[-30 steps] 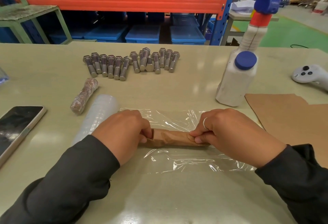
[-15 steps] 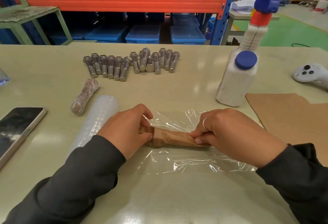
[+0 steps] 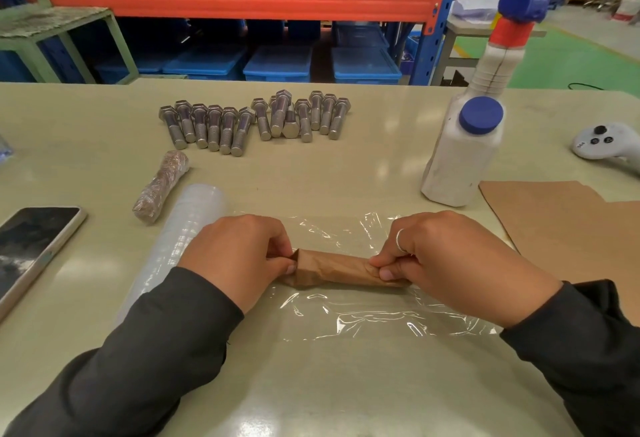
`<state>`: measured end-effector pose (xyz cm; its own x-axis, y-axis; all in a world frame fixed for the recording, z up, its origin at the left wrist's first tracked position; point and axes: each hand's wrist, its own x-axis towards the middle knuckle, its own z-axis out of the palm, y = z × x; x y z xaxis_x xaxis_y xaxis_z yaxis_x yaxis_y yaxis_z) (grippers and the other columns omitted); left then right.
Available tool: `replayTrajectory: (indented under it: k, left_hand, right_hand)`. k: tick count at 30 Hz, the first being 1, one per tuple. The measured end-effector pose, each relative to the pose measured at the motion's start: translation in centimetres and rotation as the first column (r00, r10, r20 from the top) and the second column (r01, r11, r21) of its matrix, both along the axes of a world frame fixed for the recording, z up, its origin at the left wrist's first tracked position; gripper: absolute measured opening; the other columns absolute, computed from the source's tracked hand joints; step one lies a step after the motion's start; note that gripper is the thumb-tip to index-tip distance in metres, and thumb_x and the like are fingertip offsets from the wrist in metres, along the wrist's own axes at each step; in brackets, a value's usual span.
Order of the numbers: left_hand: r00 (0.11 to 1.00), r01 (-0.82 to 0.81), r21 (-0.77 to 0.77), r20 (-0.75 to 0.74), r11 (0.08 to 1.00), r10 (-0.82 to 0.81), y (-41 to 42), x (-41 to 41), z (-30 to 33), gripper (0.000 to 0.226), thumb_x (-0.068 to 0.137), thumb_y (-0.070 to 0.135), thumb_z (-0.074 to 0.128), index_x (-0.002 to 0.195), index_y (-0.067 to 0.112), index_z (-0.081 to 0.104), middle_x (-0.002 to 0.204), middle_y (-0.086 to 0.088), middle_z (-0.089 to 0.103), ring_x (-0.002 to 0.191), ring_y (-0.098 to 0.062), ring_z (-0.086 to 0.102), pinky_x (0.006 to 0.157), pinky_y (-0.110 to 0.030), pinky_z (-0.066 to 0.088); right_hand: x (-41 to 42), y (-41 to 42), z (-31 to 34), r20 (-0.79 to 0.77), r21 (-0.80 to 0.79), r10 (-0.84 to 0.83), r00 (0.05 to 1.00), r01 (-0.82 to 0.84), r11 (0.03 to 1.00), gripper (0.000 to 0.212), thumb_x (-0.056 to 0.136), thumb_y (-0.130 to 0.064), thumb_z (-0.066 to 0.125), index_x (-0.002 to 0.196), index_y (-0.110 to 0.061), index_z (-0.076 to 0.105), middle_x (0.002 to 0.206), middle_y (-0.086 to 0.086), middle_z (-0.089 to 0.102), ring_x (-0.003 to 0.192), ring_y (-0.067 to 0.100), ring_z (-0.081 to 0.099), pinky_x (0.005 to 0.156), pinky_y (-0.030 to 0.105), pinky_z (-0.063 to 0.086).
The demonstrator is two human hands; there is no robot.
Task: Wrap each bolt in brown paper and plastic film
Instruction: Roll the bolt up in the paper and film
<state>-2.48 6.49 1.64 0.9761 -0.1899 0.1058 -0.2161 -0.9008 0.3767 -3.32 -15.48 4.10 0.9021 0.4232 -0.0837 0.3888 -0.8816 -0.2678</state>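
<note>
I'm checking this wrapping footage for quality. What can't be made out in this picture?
Head view:
- Bolt inside the brown paper roll: the paper covers it.
- The roll's ends: left hand and right hand cover them.
- Phone: cut off by the left edge.
- Plastic film edges: transparent, hard to trace.

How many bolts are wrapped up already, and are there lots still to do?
One finished bolt, in paper and film, lies by the roll of film. The left hand and right hand each pinch an end of a paper-wrapped bolt lying on the plastic sheet; its film is not yet around it. About fourteen bare bolts wait at the back, so the job has barely started.
</note>
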Motion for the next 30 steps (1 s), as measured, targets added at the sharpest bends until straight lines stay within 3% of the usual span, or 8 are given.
replayTrajectory:
  k: [3,6,8,11,15,17,24,30]
  left_hand:
    - [0.998,0.044,0.103,0.048,0.994,-0.050,0.0,-0.1,0.3,0.004,0.081,0.038,0.065,0.078,0.037,0.063,0.079,0.016,0.055,0.086,-0.009,0.055,0.068,-0.019,0.034]
    - [0.993,0.089,0.219,0.054,0.972,-0.103,-0.2,-0.1,0.1,0.010,0.086,0.040,0.057,0.091,0.035,0.064,0.100,0.010,0.058,0.097,-0.013,0.053,0.076,-0.020,0.035]
    - [0.995,0.099,0.185,0.014,0.978,-0.103,-0.2,-0.1,0.3,0.006,0.087,0.036,0.058,0.081,0.039,0.056,0.096,0.010,0.055,0.097,-0.013,0.052,0.074,-0.022,0.034]
    - [0.994,0.107,0.172,-0.012,0.979,-0.107,-0.1,-0.2,0.0,0.029,0.088,0.030,0.055,0.066,0.036,0.037,0.085,0.011,0.054,0.086,-0.012,0.054,0.070,-0.023,0.038]
    - [0.996,0.067,0.131,0.043,0.989,-0.073,-0.2,-0.5,-0.2,0.009,0.089,0.031,0.053,0.089,0.034,0.045,0.086,0.013,0.060,0.084,-0.010,0.056,0.073,-0.023,0.043]
    - [0.998,0.043,0.110,0.041,0.993,-0.047,-0.2,-0.5,-0.2,0.016,0.090,0.031,0.054,0.102,0.030,0.044,0.086,0.014,0.059,0.086,-0.010,0.057,0.076,-0.025,0.045]
    - [0.996,0.070,0.047,0.043,0.996,-0.072,-0.4,-0.9,-0.1,0.022,0.089,0.021,0.054,0.091,0.034,0.037,0.079,0.014,0.051,0.078,-0.008,0.051,0.070,-0.025,0.043]
    - [0.987,0.081,-0.098,-0.131,0.992,-0.093,0.1,-0.6,0.8,0.032,0.085,0.013,0.062,0.086,0.040,0.045,0.092,0.019,0.046,0.080,0.001,0.053,0.071,-0.013,0.041]
  right_hand:
    - [-0.1,0.0,-0.1,0.004,-0.010,0.007,1.000,-0.007,1.000,0.019,0.088,-0.032,0.060,0.104,-0.036,0.070,0.094,-0.015,0.061,0.098,0.007,0.054,0.083,0.025,0.042]
    - [0.0,0.1,0.0,0.001,-0.023,0.011,1.000,-0.011,1.000,0.020,0.089,-0.033,0.059,0.106,-0.036,0.069,0.092,-0.015,0.058,0.098,0.006,0.053,0.083,0.025,0.041]
    - [0.1,0.1,0.1,-0.009,-0.018,0.011,1.000,-0.011,1.000,0.020,0.089,-0.033,0.059,0.107,-0.035,0.069,0.097,-0.014,0.061,0.098,0.006,0.054,0.083,0.024,0.041]
    - [0.1,0.1,0.0,0.000,-0.011,0.016,1.000,-0.016,1.000,0.020,0.089,-0.032,0.059,0.106,-0.034,0.069,0.099,-0.012,0.062,0.098,0.007,0.054,0.083,0.025,0.042]
    - [-0.3,0.0,-0.5,0.066,-0.038,0.026,0.997,-0.024,0.999,0.018,0.090,-0.032,0.056,0.103,-0.033,0.069,0.097,-0.010,0.059,0.096,0.008,0.052,0.081,0.027,0.042]
    - [-0.4,0.0,-0.6,0.084,-0.051,0.031,0.996,-0.027,0.998,0.018,0.091,-0.033,0.055,0.102,-0.032,0.069,0.096,-0.009,0.058,0.095,0.008,0.051,0.080,0.028,0.042]
    - [-0.6,0.1,-0.6,0.102,-0.076,0.046,0.994,-0.039,0.996,0.021,0.092,-0.036,0.051,0.106,-0.035,0.067,0.101,-0.010,0.058,0.099,0.008,0.050,0.080,0.027,0.042]
    - [-0.7,0.0,-0.6,0.114,-0.080,0.048,0.992,-0.039,0.996,0.021,0.092,-0.037,0.051,0.104,-0.033,0.067,0.100,-0.009,0.058,0.099,0.009,0.050,0.080,0.029,0.044]
